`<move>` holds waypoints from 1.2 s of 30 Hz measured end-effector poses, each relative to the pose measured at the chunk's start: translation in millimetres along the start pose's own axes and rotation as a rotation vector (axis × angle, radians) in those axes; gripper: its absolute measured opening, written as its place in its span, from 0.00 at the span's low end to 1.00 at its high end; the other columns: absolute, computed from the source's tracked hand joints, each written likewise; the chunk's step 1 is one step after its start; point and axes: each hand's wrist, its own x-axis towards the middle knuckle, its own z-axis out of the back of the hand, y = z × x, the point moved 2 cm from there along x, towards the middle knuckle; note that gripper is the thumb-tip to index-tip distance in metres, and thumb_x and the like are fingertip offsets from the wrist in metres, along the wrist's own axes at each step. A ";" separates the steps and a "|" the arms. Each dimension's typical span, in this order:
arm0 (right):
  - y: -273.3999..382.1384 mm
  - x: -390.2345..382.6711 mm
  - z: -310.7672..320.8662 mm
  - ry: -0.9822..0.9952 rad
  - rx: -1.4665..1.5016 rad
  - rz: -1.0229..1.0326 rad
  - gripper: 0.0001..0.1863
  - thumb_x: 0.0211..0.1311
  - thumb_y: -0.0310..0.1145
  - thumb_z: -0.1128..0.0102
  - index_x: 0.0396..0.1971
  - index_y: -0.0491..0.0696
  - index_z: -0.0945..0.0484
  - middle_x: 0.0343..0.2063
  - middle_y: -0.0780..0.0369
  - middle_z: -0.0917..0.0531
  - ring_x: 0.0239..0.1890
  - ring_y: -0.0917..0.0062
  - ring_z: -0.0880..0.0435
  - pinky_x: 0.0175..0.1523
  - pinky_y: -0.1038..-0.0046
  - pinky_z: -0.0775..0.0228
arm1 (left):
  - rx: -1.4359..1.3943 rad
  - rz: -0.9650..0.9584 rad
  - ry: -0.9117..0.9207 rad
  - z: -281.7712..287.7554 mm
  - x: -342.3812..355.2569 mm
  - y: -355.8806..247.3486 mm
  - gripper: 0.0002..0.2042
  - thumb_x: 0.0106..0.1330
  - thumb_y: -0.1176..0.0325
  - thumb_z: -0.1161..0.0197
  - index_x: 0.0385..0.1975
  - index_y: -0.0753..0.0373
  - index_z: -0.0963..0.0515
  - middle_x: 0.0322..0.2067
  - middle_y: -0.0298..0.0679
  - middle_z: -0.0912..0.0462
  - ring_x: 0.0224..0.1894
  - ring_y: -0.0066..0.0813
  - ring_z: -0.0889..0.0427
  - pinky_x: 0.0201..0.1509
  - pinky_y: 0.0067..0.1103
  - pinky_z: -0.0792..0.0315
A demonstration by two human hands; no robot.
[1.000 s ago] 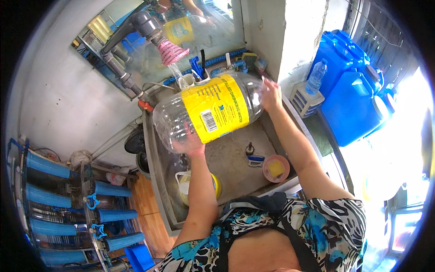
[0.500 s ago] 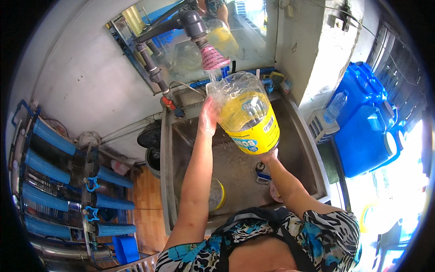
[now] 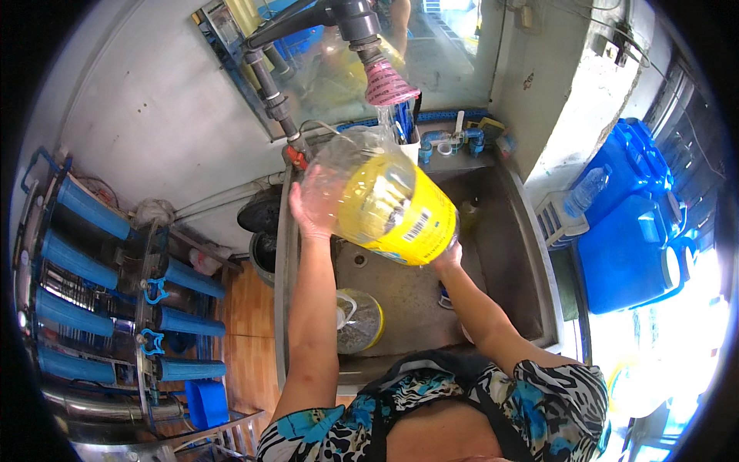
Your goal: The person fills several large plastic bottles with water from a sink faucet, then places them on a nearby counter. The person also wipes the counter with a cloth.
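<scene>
A large clear water bottle with a yellow label (image 3: pixel 408 223) is held tilted over the sink, its upper-left end under the stream from a spout with a pink cone (image 3: pixel 390 85). My left hand (image 3: pixel 312 208) grips the bottle's clear left end, seen partly through the plastic. At the lower right end, my right hand (image 3: pixel 449 254) holds it, fingers mostly hidden behind it. Below, a second clear jug with a white handle and yellow band (image 3: pixel 362 327) sits in the sink (image 3: pixel 539 277). A white holder (image 3: pixel 409 152) with blue-handled items stands behind the bottle.
Blue filter housings (image 3: pixel 92 215) line the left side, above a blue container (image 3: pixel 206 404). A dark lidded bin (image 3: pixel 260 215) sits beside the sink. Blue jerrycans (image 3: pixel 625 258) and a small plastic bottle (image 3: pixel 589 192) are on the right. A mirror (image 3: pixel 446 54) hangs behind the spout.
The bottle turned from lying crosswise to pointing away under the spout, then tilted leftward. My left hand rose, then moved left and slightly down. My right hand moved toward me beneath the bottle's near end.
</scene>
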 end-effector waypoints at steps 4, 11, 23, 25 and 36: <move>9.9 -5.5 13.4 0.039 -0.037 -0.042 0.25 0.74 0.46 0.66 0.60 0.49 0.29 0.58 0.61 0.23 0.59 0.65 0.25 0.62 0.60 0.34 | 0.039 0.254 0.004 -20.7 4.6 53.1 0.34 0.69 0.36 0.55 0.64 0.56 0.33 0.60 0.42 0.28 0.62 0.43 0.29 0.65 0.40 0.36; 24.9 -13.3 24.6 0.013 -0.119 -0.095 0.24 0.73 0.46 0.65 0.57 0.49 0.28 0.56 0.60 0.22 0.58 0.65 0.24 0.61 0.59 0.34 | 0.677 0.409 0.071 -5.9 -7.4 165.2 0.34 0.69 0.38 0.56 0.66 0.58 0.36 0.61 0.38 0.28 0.62 0.29 0.30 0.62 0.31 0.35; 48.8 -26.7 36.9 -0.012 -0.192 -0.130 0.23 0.73 0.47 0.64 0.54 0.50 0.26 0.54 0.60 0.20 0.56 0.64 0.23 0.60 0.57 0.34 | -0.032 0.140 -1.220 114.7 118.5 -26.7 0.29 0.63 0.32 0.52 0.59 0.39 0.32 0.39 0.32 0.17 0.66 0.41 0.41 0.68 0.60 0.64; 49.2 -25.8 36.2 -0.014 -0.187 -0.126 0.23 0.73 0.47 0.64 0.53 0.50 0.26 0.53 0.60 0.20 0.55 0.64 0.23 0.59 0.57 0.34 | 0.007 0.263 -1.292 118.1 126.4 -41.1 0.26 0.62 0.36 0.46 0.56 0.40 0.29 0.37 0.32 0.17 0.64 0.39 0.37 0.69 0.59 0.62; 55.3 -33.8 29.0 -0.019 -0.139 -0.085 0.22 0.72 0.48 0.63 0.50 0.50 0.24 0.50 0.60 0.19 0.54 0.63 0.22 0.58 0.55 0.33 | 1.903 0.082 -1.039 138.2 133.9 -60.7 0.36 0.60 0.45 0.37 0.54 0.76 0.28 0.57 0.59 0.28 0.61 0.48 0.30 0.68 0.44 0.43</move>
